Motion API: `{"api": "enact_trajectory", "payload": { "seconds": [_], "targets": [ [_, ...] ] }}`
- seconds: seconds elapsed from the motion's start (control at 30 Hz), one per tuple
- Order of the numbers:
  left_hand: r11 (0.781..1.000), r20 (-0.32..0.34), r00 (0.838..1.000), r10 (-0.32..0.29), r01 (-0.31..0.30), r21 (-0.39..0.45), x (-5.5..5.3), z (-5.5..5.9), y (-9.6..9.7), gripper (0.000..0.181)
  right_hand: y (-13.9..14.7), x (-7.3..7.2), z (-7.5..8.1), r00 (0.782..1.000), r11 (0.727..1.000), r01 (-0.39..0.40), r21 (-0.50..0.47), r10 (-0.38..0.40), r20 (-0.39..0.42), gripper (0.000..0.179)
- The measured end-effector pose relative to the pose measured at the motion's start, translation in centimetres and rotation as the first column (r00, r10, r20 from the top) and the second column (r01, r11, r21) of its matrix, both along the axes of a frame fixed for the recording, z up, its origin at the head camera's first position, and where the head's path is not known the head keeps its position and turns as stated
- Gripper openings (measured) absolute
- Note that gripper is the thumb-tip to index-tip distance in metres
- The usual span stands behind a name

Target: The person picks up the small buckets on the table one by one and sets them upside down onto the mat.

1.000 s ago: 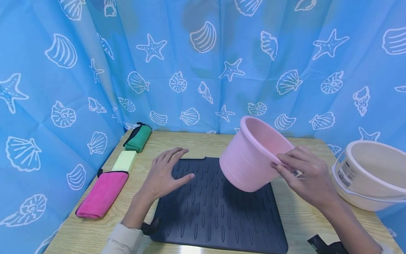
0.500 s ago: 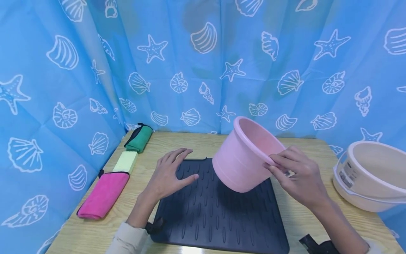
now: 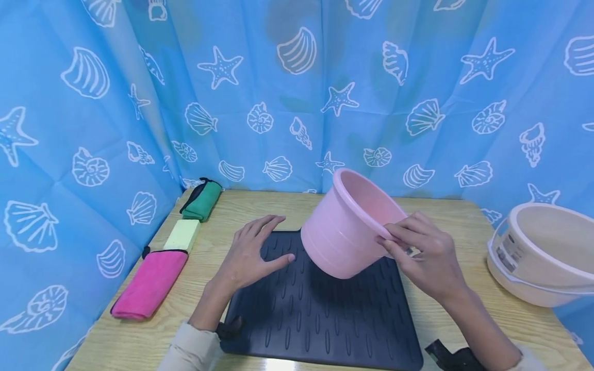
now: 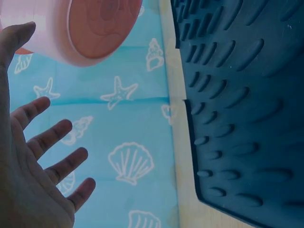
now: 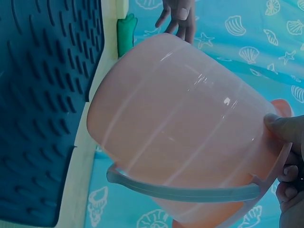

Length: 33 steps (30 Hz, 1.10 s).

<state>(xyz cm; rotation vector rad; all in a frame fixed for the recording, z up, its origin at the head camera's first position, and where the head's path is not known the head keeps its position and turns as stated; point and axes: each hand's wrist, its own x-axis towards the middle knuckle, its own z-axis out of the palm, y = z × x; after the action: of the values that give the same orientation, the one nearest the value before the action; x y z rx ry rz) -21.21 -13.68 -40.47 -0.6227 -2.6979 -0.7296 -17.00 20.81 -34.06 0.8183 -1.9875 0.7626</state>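
A pink bucket [image 3: 341, 232] hangs tilted above a black ridged mat [image 3: 297, 319], its mouth facing up and to the right. My right hand [image 3: 424, 255] grips the bucket's rim, thumb on the outer wall in the right wrist view, where the bucket's pale handle [image 5: 185, 192] hangs along its side. To the left of the bucket, my left hand [image 3: 252, 257] is held over the mat with fingers spread and nothing in it. In the left wrist view the bucket's base [image 4: 102, 28] shows beyond the left thumb, with a gap in the head view.
A cream bucket [image 3: 538, 252] with a handle stands at the table's right edge. Along the left edge lie a folded pink cloth [image 3: 150, 283], a pale yellow block [image 3: 182, 235] and a rolled green cloth [image 3: 201, 200]. A blue shell-patterned curtain [image 3: 260, 93] borders the wooden table [image 3: 260, 206].
My right hand has carried the pink bucket to the left, closer to my left hand. The left hand has shifted slightly right, still spread.
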Motion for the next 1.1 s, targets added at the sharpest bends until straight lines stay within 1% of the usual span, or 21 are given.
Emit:
{"api": "enact_trajectory", "payload": {
  "seconds": [0.2,0.37,0.4,0.5,0.53,0.57,0.63,0.7,0.97,1.1],
  "targets": [
    [1.0,0.005,1.0,-0.008,0.008,0.019,0.0,-0.1,0.2,0.083,-0.5,-0.3,-0.3,1.0,0.999,-0.024,-0.034,0.024,0.011,0.036],
    [1.0,0.017,1.0,-0.004,0.004,0.026,-0.1,-0.1,0.2,0.085,-1.1,-0.5,-0.5,0.999,0.998,-0.03,-0.062,0.031,0.018,0.043],
    [1.0,0.021,1.0,-0.003,0.003,0.029,-0.1,-0.1,0.2,0.085,-1.2,-0.5,-0.6,0.999,0.997,-0.028,-0.065,0.03,0.022,0.042],
    [0.999,0.033,0.999,-0.004,0.003,0.046,-0.1,-0.1,0.3,0.086,-1.6,-0.6,-0.7,0.999,0.996,-0.032,-0.088,0.036,0.041,0.024],
    [0.999,0.036,0.999,-0.005,0.003,0.052,-0.1,-0.2,0.3,0.087,-1.7,-0.6,-0.7,0.998,0.995,-0.033,-0.097,0.037,0.048,0.02],
    [0.998,0.041,0.999,-0.006,0.004,0.061,-0.1,-0.2,0.3,0.087,-1.8,-0.6,-0.7,0.998,0.994,-0.033,-0.104,0.039,0.052,0.02],
    [0.997,0.051,0.999,-0.007,0.003,0.076,-0.1,-0.2,0.4,0.088,-2.1,-0.7,-0.7,0.997,0.992,-0.033,-0.122,0.041,0.059,0.026],
    [0.995,0.059,0.998,-0.012,0.006,0.095,-0.2,-0.3,0.5,0.088,-2.3,-0.6,-0.8,0.997,0.991,-0.027,-0.133,0.036,0.07,0.029],
    [0.982,0.081,0.996,-0.038,0.022,0.19,-0.6,-0.4,0.9,0.09,-3.2,-0.7,-1.0,0.993,0.982,-0.022,-0.188,0.043,0.11,0.027],
    [0.97,0.094,0.993,-0.072,0.048,0.238,-0.8,-0.3,1.2,0.091,-3.3,-0.8,-1.2,0.993,0.98,-0.025,-0.197,0.047,0.109,0.026]
  ]
}}
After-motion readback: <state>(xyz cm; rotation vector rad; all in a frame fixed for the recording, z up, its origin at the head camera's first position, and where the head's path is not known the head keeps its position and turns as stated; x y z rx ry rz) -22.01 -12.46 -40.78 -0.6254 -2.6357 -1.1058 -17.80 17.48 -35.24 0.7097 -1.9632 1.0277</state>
